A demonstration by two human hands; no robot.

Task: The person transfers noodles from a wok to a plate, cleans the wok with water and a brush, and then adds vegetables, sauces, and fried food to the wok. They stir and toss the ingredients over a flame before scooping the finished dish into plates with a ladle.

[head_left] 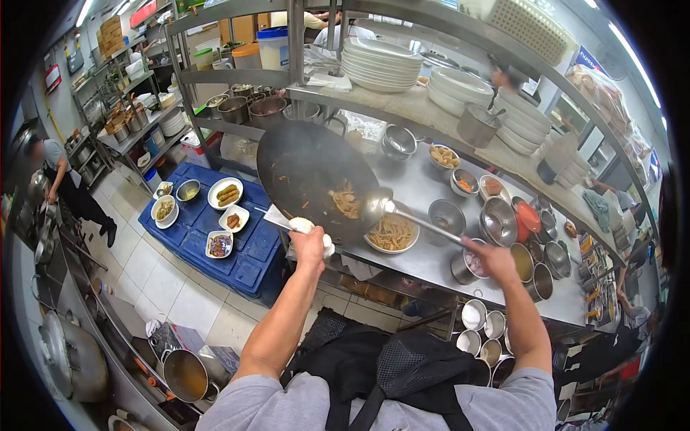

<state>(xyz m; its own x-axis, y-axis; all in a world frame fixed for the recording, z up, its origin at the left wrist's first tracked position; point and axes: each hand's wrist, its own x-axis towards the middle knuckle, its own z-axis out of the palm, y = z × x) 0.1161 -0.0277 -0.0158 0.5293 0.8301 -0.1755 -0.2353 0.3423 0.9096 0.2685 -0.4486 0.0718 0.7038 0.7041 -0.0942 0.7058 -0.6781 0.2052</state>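
My left hand [309,249] is closed around the handle of a large dark wok [298,169], with a white cloth [302,225] between palm and handle. The wok is tilted over the steel counter, and some noodle-like food [345,200] clings low inside it. My right hand [493,260] grips the long handle of a steel ladle [376,208]. The ladle's bowl is at the wok's lower right edge, above a white plate [379,247] heaped with similar noodle-like food. Near my right hand stands a metal pot [460,271] with pale pink pieces inside.
Steel bowls [498,220] and containers crowd the counter [424,194] to the right. Stacked white plates [382,66] stand on the shelf above. Small filled dishes sit on a blue chest [183,237] at left. Behind it, another person [57,161] stands at a stove.
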